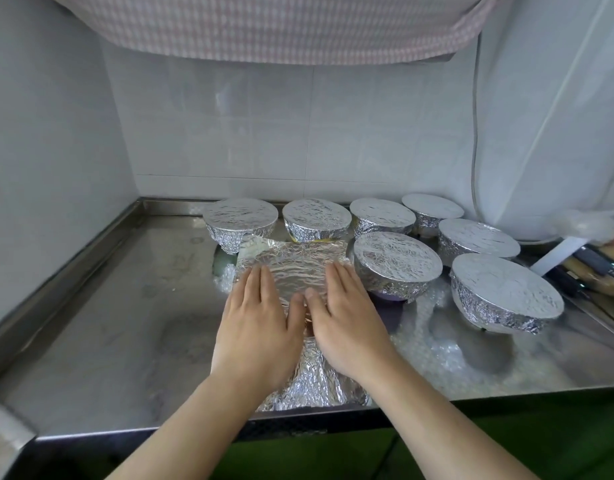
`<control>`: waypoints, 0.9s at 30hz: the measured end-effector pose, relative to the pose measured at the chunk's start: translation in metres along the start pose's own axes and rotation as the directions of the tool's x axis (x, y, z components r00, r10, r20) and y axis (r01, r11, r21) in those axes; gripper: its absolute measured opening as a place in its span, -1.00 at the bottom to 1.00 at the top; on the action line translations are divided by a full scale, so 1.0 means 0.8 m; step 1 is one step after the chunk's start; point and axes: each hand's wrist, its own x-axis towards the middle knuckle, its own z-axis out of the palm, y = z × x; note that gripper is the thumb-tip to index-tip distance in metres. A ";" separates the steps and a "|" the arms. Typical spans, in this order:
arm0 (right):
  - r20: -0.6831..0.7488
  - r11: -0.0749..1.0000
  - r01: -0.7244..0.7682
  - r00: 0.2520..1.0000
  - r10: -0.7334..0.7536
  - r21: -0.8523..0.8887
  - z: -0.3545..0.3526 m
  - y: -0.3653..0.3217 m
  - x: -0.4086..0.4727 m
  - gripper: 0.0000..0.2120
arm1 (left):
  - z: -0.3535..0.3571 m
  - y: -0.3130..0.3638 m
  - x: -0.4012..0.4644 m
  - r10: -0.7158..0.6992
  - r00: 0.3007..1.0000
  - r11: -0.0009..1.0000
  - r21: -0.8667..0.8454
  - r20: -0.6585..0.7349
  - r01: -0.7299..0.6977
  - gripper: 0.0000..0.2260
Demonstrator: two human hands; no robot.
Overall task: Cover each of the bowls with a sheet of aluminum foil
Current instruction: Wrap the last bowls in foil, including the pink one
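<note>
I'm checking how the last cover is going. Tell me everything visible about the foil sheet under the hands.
The foil sheet is crinkled, silvery and roughly rectangular, lying flat on top with its near end hanging down toward the steel counter edge. Both the left hand and right hand press on it with straight fingers. Whatever it covers is hidden. Its far edge reaches two wrapped bowls behind it.

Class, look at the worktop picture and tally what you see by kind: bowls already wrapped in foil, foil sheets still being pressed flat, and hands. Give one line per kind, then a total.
Foil-wrapped bowls: 7, for example the nearest right one
Foil sheets being pressed down: 1
Hands: 2, left hand and right hand
Total: 10
</note>
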 end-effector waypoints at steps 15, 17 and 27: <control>0.030 0.993 0.073 0.997 -0.071 -0.094 -0.026 0.001 0.036 -0.44 | -0.025 -0.007 0.076 0.141 0.981 0.990 0.007 0.130 -0.143 -0.23; 0.067 0.992 0.088 0.994 -0.082 -0.089 -0.028 -0.003 0.061 -0.46 | -0.027 -0.005 0.074 0.189 0.976 0.980 0.047 0.105 -0.195 -0.30; 0.066 0.994 0.074 0.995 -0.069 -0.080 -0.013 -0.002 0.072 -0.52 | -0.012 -0.030 0.027 0.226 0.966 0.969 -0.070 -0.125 -0.235 -0.75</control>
